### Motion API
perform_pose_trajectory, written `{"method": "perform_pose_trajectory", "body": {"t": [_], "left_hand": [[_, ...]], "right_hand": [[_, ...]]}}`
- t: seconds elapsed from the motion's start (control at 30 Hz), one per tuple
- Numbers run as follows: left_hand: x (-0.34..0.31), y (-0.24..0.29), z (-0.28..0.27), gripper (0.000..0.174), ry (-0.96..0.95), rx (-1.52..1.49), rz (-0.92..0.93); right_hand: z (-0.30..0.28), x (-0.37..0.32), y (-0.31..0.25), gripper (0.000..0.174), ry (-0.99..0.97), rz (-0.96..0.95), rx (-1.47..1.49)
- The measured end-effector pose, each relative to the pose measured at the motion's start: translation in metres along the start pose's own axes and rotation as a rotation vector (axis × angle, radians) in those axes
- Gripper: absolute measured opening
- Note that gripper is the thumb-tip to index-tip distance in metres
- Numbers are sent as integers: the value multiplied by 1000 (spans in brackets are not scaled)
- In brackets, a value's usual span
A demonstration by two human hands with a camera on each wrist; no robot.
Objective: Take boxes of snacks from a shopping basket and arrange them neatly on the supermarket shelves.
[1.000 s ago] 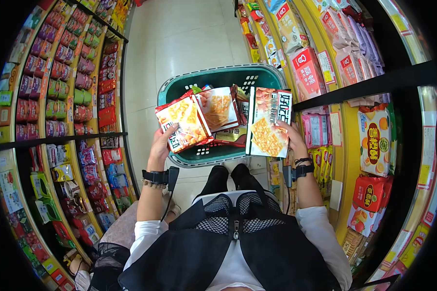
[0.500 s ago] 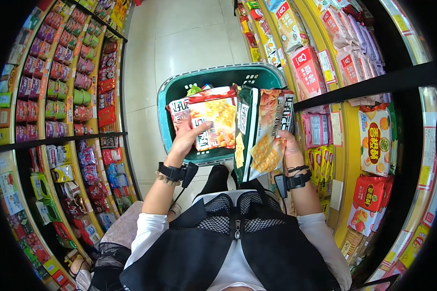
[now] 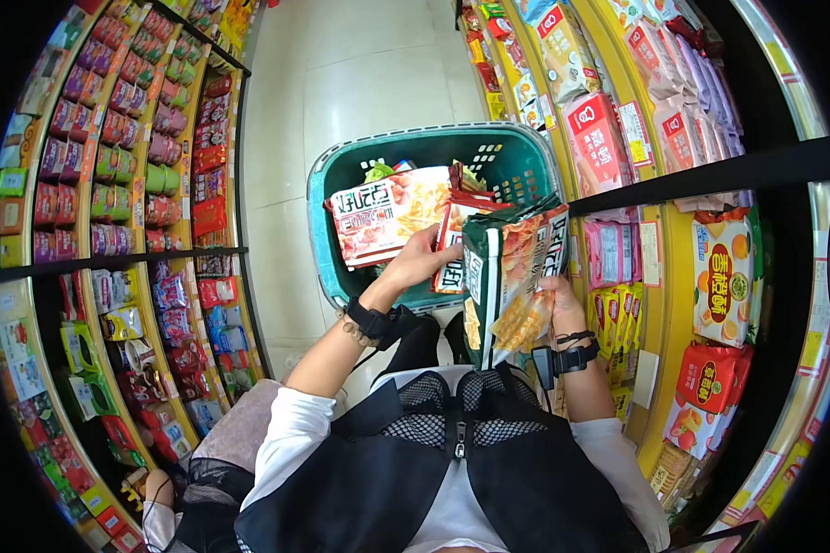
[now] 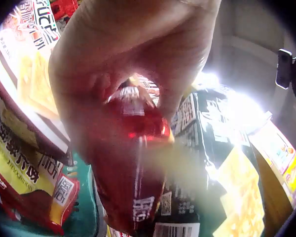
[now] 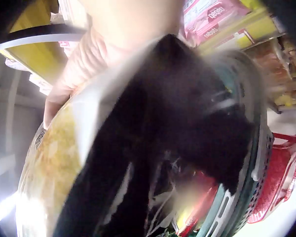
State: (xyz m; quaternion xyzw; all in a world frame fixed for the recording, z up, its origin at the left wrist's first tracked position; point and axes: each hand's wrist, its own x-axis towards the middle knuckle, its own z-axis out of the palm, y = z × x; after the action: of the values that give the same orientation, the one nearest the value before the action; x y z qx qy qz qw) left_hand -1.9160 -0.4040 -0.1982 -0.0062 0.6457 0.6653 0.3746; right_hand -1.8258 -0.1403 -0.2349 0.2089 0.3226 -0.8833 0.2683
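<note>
My left hand [image 3: 415,261] grips the edge of a red cracker packet [image 3: 450,241], at the near right of the green basket [image 3: 516,152]. In the left wrist view that red packet [image 4: 128,168] hangs below the fingers and thumb. My right hand [image 3: 563,304] holds a dark green cracker bag [image 3: 526,267] by its right side, over the basket's near right rim. The bag overlaps part of the red packet. Another red-and-white cracker packet [image 3: 383,221] lies face up in the basket, left of my left hand.
Shelves of snack packs flank the aisle, including small packets [image 3: 111,166] on the left and a red biscuit pack [image 3: 599,138] on the right. Tiled floor [image 3: 360,78] extends beyond the basket. Another person's hand [image 3: 160,488] shows at lower left.
My left hand has moved rightward from the left packets to beside the green bag, leaving one red-and-white packet in the basket. My right hand has drawn the bag nearer and tilted it.
</note>
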Motion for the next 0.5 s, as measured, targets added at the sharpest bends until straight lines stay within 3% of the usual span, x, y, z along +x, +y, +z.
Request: {"method": "perform_pose_trajectory", "body": {"t": [0.07,0.1,0.13,0.27,0.3,0.4,0.43,0.5], "left_hand": [[1,8,-9,38,4,99,-14],[1,10,-13,41,70,-141,24],[2,15,-28,38,138,-52,59],[1,31,-72,44,594,782,285],[1,31,-81,45,589,920,350],[16,32,-96,52,568,1133,432],[20,35,-96,56,496,1202,312],[36,33,-102,68,406,1384,162]], "right_hand": [[-29,-7,7,49,50,9,46],[-32,-12,4,50,78,-19,78],[-26,-17,-1,51,109,-46,112],[15,-48,-26,55,165,-129,214],[19,-53,-25,57,240,-271,138],[-5,-57,-28,57,164,-263,221],[3,-60,-32,59,200,-251,215],[-39,-64,-20,60,285,-276,208]]}}
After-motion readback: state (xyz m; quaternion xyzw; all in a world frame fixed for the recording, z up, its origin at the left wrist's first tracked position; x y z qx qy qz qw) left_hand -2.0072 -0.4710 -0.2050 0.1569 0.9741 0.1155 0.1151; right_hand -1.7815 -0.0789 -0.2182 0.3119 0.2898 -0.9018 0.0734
